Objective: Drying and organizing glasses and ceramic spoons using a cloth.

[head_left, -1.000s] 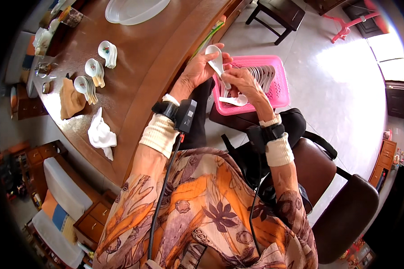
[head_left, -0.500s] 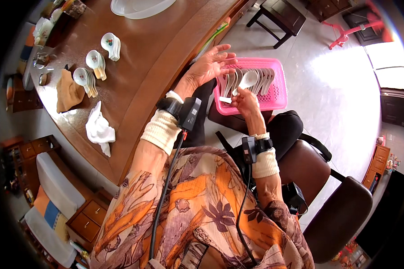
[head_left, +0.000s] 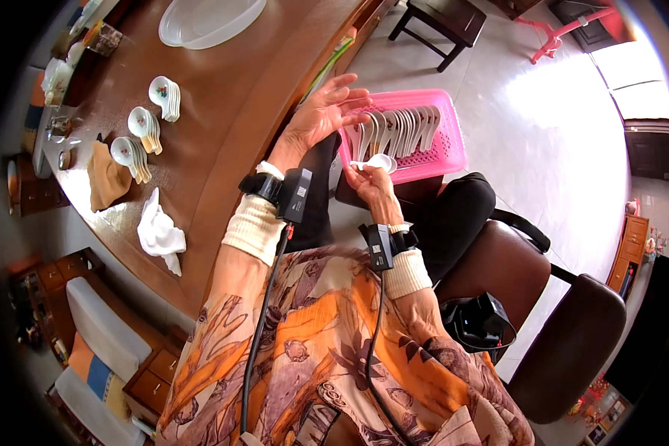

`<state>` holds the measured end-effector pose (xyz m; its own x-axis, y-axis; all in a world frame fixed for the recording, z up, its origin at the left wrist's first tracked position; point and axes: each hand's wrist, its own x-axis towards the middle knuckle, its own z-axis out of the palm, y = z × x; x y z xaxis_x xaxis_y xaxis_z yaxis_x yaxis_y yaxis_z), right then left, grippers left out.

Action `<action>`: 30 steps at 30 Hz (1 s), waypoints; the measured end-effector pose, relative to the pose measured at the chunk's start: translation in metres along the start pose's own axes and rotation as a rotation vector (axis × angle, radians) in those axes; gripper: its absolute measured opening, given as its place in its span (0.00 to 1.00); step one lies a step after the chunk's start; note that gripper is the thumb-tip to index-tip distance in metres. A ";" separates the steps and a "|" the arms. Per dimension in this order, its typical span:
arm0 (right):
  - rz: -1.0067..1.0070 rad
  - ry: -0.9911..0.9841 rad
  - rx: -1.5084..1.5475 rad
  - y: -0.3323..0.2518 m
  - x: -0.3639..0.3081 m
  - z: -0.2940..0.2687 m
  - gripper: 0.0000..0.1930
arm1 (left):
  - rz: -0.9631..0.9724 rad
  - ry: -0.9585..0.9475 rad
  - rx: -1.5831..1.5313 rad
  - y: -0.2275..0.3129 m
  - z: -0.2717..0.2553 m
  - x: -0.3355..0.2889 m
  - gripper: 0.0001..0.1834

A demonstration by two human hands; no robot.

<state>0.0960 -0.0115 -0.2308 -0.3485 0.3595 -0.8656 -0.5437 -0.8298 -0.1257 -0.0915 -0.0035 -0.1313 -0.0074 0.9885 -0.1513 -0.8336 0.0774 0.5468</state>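
My right hand [head_left: 375,187] is closed on a white soup spoon [head_left: 381,161], held at the near left edge of a pink plastic basket [head_left: 453,123]. Inside the basket, several white spoons [head_left: 403,134] stand side by side in a row. My left hand [head_left: 318,117] is raised by the basket's left side, palm up, with its fingers spread and nothing in them. Its fingertips reach close to the leftmost spoons.
Three stacks of spoons [head_left: 143,126] lie on the brown table [head_left: 230,111] at left, near a brown cloth [head_left: 108,175] and a white cloth [head_left: 160,230]. A translucent tub [head_left: 209,26] sits at the far side. A dark stool [head_left: 446,26] stands beyond the basket.
My right hand has drawn the spoon from above the row toward me and to the left, tilting it sideways. My left hand stays open. The whole view has shifted slightly.
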 end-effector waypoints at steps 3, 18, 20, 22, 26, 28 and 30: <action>0.010 0.004 0.051 0.007 -0.004 0.010 0.12 | 0.016 0.008 0.011 0.003 -0.003 -0.005 0.22; -0.315 -0.123 -0.805 -0.026 -0.014 -0.006 0.14 | 0.053 0.011 -0.010 0.003 -0.005 -0.004 0.21; -0.614 -0.066 -1.260 -0.039 -0.010 0.004 0.14 | 0.035 0.019 -0.006 0.001 -0.003 -0.002 0.21; -0.984 -0.050 -1.798 -0.044 -0.005 0.011 0.15 | 0.039 0.018 -0.017 0.001 -0.003 -0.003 0.21; -1.186 -0.325 -2.303 -0.039 0.005 0.013 0.10 | 0.032 0.043 -0.029 0.002 -0.006 -0.006 0.20; -1.217 -0.354 -2.377 -0.034 0.009 0.010 0.09 | 0.021 0.028 -0.039 0.002 -0.009 -0.008 0.20; -1.370 -0.400 -2.413 -0.036 0.019 -0.006 0.07 | 0.021 0.027 -0.040 0.002 -0.007 -0.005 0.20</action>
<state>0.1136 0.0229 -0.2458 -0.8749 0.4838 -0.0203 0.4661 0.8300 -0.3062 -0.0974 -0.0091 -0.1350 -0.0393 0.9859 -0.1625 -0.8543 0.0512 0.5172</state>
